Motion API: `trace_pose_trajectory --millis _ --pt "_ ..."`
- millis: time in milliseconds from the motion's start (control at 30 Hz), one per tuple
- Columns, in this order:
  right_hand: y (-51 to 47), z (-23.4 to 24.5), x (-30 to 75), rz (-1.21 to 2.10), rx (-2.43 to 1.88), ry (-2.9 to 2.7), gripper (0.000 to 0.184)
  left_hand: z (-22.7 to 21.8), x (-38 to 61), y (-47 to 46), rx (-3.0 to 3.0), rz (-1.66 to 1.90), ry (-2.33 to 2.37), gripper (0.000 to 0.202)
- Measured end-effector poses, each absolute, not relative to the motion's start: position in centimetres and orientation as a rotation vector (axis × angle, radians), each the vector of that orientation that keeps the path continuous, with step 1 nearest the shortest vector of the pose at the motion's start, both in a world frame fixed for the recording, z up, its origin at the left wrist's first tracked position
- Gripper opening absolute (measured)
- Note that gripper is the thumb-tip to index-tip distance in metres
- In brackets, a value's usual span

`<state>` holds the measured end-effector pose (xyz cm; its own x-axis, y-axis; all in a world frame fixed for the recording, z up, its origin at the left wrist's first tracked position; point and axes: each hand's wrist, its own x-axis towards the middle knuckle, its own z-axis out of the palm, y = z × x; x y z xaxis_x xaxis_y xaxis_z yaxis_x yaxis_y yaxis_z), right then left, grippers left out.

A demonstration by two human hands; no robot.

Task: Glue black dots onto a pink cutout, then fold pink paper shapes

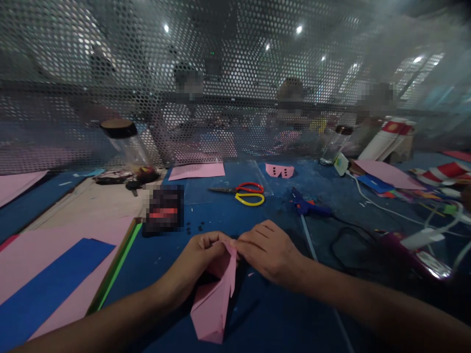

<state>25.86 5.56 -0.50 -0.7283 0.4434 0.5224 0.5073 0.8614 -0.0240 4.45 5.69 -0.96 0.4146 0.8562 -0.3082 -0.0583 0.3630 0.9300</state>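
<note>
A folded pink paper piece (213,299) is held up over the blue table (279,314), its pointed end hanging toward me. My left hand (198,257) pinches its upper edge from the left, fingers curled. My right hand (270,250) grips the same top edge from the right, fingers bent down over the paper. The two hands touch at the fold.
Red-and-yellow scissors (248,192) and a blue glue gun (309,207) lie beyond my hands. Pink and blue sheets (55,274) are stacked at left, a jar (127,144) behind them. Cables (368,245) and paper scraps crowd the right. A perforated screen (235,83) stands behind, people beyond it.
</note>
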Motion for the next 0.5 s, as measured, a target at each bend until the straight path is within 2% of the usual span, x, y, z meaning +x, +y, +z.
trace_pose_trajectory --millis 200,500 --pt "5.36 -0.59 26.07 -0.254 -0.71 -2.557 0.028 -0.51 4.32 5.64 1.003 0.735 0.889 0.019" --pt "5.44 -0.63 26.0 -0.32 -0.733 -2.551 0.023 -0.81 4.18 5.83 1.015 0.691 0.904 0.029"
